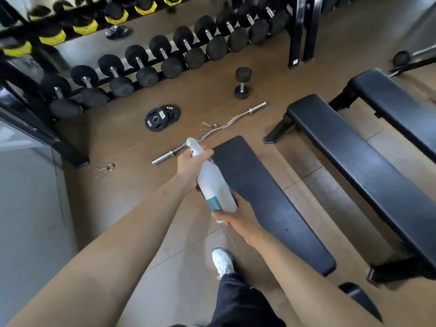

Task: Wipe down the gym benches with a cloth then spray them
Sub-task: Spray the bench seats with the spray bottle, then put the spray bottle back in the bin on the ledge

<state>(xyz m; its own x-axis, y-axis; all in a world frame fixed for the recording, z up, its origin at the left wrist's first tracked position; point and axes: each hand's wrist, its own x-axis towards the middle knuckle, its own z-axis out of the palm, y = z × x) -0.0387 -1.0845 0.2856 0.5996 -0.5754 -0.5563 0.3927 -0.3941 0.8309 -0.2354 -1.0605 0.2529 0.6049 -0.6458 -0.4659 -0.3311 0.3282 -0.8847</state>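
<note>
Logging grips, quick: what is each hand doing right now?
Left hand: grips the spray bottle at its neck.
Right hand: holds the bottle's base.

3 benches lie side by side: the nearest bench (pixel 271 204) in the middle, the second bench (pixel 354 161) to its right, the third bench (pixel 396 102) farther right and behind. The spray bottle (pixel 213 187) sits between the left hand (pixel 191 165) at its top and the right hand (pixel 238 218) at its base, over the nearest bench's left edge. On the floor (pixel 271 74) beyond it lies a curl bar (pixel 226 125), with a weight plate (pixel 162 118) to its left and 1 dumbbell (pixel 242 83) upright behind it. The dumbbell rack (pixel 59 147) stands behind, to the left.
</note>
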